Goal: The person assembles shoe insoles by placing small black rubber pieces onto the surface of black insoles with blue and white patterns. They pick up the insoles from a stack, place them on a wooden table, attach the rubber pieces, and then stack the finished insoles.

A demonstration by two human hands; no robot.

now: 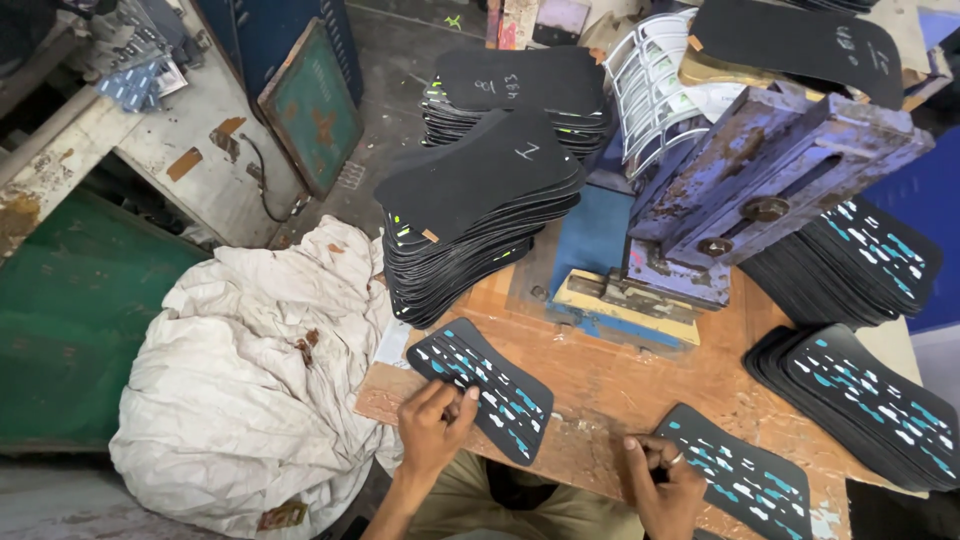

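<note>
Two flat black shoe-sole pieces with white and teal dashes lie on the wooden table (640, 385). My left hand (432, 428) rests its fingertips on the near edge of the left patterned piece (480, 388), pinching it. My right hand (662, 480) touches the left end of the right patterned piece (735, 478), fingers curled on its edge. Both pieces lie flat near the table's front edge.
Tall stacks of plain black sole pieces (470, 215) stand behind the left piece. A rusty blue metal press (740, 190) sits mid-table. Stacks of patterned pieces (865, 395) fill the right side. A crumpled white sack (250, 370) lies left of the table.
</note>
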